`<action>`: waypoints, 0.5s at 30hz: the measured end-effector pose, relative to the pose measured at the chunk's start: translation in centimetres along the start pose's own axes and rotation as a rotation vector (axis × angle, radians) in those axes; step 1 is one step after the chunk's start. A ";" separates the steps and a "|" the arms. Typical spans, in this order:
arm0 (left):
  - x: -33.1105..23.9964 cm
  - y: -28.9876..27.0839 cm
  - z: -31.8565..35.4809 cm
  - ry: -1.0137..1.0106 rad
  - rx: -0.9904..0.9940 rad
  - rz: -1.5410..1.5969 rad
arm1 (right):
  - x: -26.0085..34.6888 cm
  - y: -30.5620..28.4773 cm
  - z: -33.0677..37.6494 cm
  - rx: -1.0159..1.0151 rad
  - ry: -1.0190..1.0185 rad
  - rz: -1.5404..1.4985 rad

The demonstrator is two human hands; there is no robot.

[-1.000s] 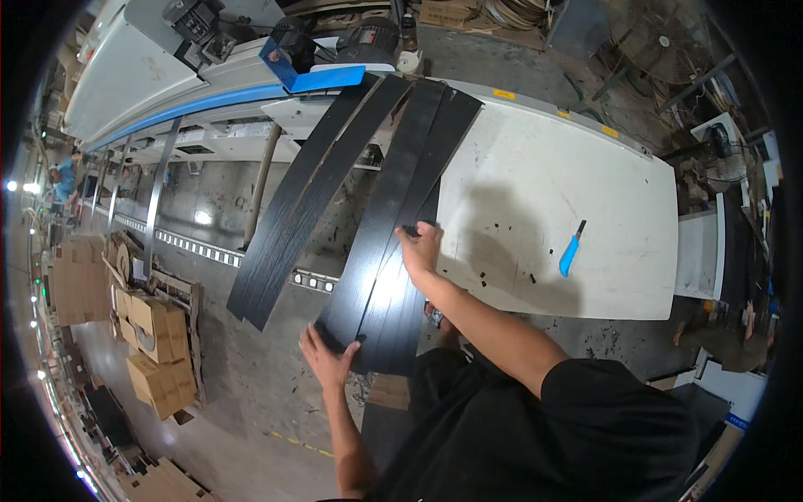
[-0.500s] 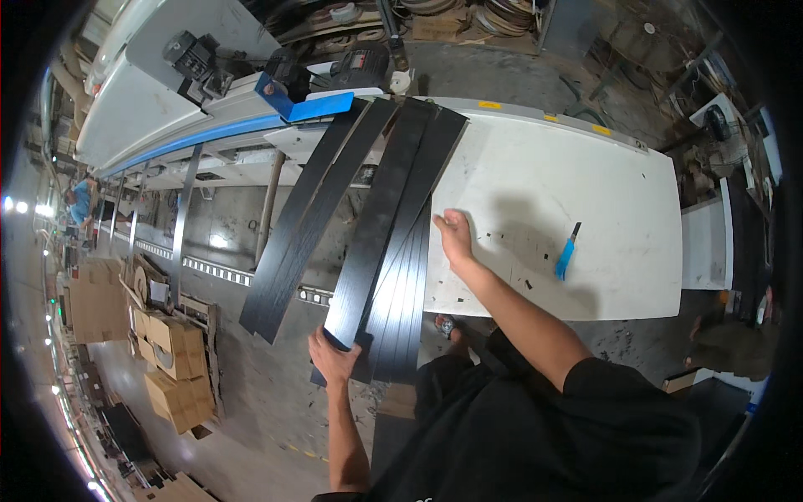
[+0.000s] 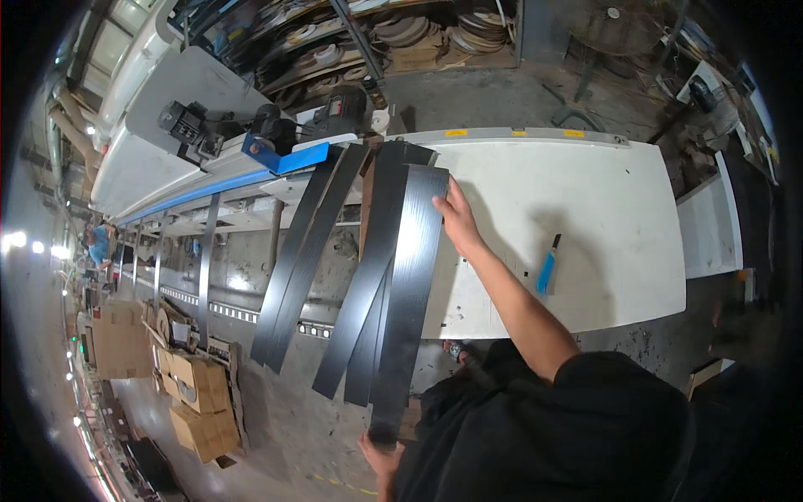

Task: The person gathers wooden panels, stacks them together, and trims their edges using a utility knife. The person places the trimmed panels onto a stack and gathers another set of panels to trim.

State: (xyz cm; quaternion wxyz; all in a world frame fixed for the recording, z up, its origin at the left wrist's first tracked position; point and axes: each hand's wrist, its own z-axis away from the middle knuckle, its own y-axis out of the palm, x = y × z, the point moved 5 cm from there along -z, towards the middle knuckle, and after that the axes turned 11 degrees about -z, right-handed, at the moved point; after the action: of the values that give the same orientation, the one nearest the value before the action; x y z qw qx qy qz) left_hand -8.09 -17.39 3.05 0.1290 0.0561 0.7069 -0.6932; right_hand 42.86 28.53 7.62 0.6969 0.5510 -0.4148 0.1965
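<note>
A long black wood-grain board (image 3: 408, 284) lies slantwise in front of me, raised over other boards. My left hand (image 3: 382, 457) grips its near end, the fingers partly hidden beneath it. My right hand (image 3: 457, 219) closes round the right edge near the far end. Under and beside this board, more black boards (image 3: 355, 314) are fanned out. Farther left, another pair of black boards (image 3: 308, 251) rests across the machine frame, near ends jutting toward me.
A white tabletop (image 3: 577, 192) spreads to the right, with a blue tool with a dark end (image 3: 549, 266) and small dark scraps on it. A blue bracket (image 3: 293, 159) and motors (image 3: 343, 109) stand at the machine's far side. Cardboard boxes (image 3: 201, 393) sit on the floor at left.
My right hand has gone from free above the table to gripping a board's far edge. The held board has shifted right and nearer, its near end drawn toward me by my left hand.
</note>
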 end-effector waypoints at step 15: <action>3.3 3.6 5.9 -0.396 0.205 -0.021 | 11.0 7.9 17.2 0.445 -0.247 0.136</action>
State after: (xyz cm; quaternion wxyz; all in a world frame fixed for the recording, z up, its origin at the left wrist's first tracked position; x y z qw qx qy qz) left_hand -9.74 -23.52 -1.30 0.2518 -0.0756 0.5942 -0.7601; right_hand 37.21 12.96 21.97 0.4877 0.6815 -0.4793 0.2608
